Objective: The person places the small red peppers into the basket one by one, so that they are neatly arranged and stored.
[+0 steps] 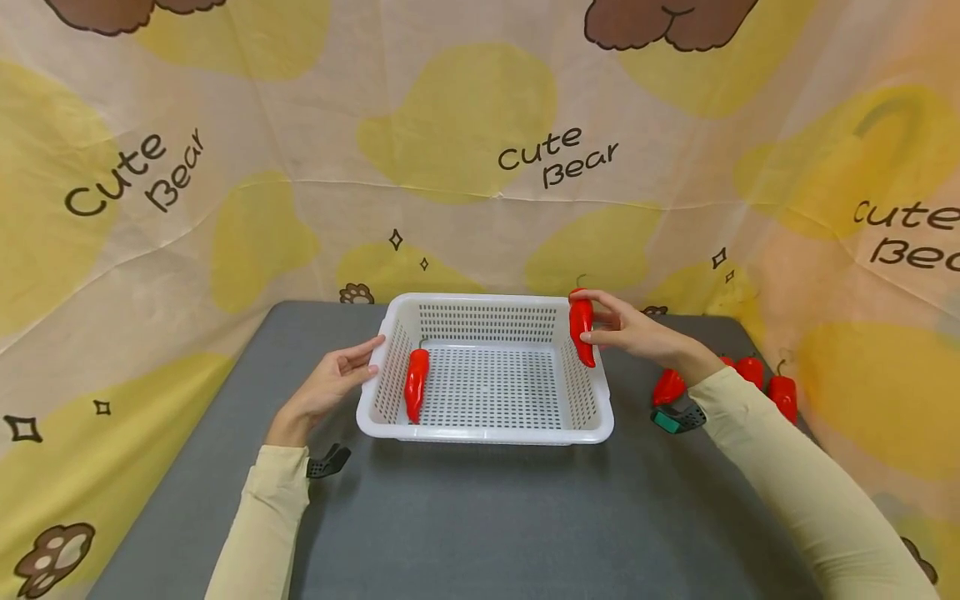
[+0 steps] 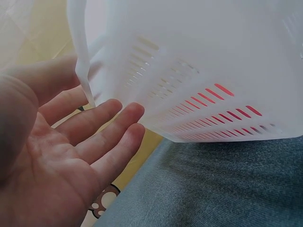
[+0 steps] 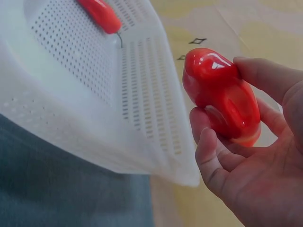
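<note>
A white perforated plastic basket [image 1: 487, 435] stands on the dark table. Inside it, along the left side, lies one long red pepper [image 1: 416, 385] with a thin green stem. My right hand [image 1: 626, 327] holds another red pepper [image 1: 581, 329] over the basket's right rim, pinched between thumb and fingers. In the right wrist view this shiny pepper [image 3: 222, 94] hangs just outside the basket wall [image 3: 147, 94]. My left hand [image 1: 333, 379] is at the basket's left rim, its fingers [image 2: 111, 137] loosely extended beside the outer wall [image 2: 199, 61].
Several red peppers [image 1: 782, 393] lie on the right of the table [image 1: 480, 525], partly hidden behind my right forearm. A printed cloth [image 1: 465, 125] hangs behind the table and along its sides. Each wrist wears a dark strap-on device [image 1: 327, 461].
</note>
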A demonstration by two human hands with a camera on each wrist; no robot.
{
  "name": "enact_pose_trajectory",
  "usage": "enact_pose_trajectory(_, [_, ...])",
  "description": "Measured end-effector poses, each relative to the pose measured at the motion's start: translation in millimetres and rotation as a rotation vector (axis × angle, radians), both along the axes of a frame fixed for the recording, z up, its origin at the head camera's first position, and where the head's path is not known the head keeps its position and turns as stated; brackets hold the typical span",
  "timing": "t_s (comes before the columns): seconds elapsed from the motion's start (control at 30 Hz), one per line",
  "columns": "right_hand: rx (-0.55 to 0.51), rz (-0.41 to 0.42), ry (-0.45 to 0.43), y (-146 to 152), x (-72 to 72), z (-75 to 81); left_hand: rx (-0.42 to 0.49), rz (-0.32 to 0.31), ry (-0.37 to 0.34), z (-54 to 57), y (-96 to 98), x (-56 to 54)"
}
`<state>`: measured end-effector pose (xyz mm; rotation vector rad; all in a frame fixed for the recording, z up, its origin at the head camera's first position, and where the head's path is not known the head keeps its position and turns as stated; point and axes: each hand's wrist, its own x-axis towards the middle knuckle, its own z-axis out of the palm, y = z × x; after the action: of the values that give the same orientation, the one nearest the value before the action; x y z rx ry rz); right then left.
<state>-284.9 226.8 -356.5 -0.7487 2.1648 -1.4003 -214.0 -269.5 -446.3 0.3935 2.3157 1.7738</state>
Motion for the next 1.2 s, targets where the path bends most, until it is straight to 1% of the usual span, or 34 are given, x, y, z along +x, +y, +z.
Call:
enact_pose_trajectory(0.13, [0.005,0.038,0.021,-9,-0.9,-1.4,0.029,-0.008,-0.002,0.6,0.3,-0.7])
enact_pose_trajectory(0.3, [0.019,0.058,0.032,-17,-0.3,-5.2,0.076,-0.027,-0.003,0.0,1.2,-1.0])
enact_pose_trajectory(0.53, [0.016,0.087,0.033,-27,0.7,-6.3,0.075,-0.030,-0.003,-0.8,0.9,-0.9])
enact_pose_trajectory(0.77, [0.014,0.103,0.025,-36,0.4,-2.7,0.080,-0.028,-0.003,-0.6,-0.2,-1.3])
enact_pose_trajectory(1.07, [0.007,0.115,0.024,-52,1.0,-1.7,0.073,-0.024,-0.001,-1.1,-0.8,-1.0])
enact_pose_trajectory(1.2, [0.002,0.123,0.022,-59,-1.1,0.4,0.071,-0.027,-0.004,0.0,-0.3,-1.7])
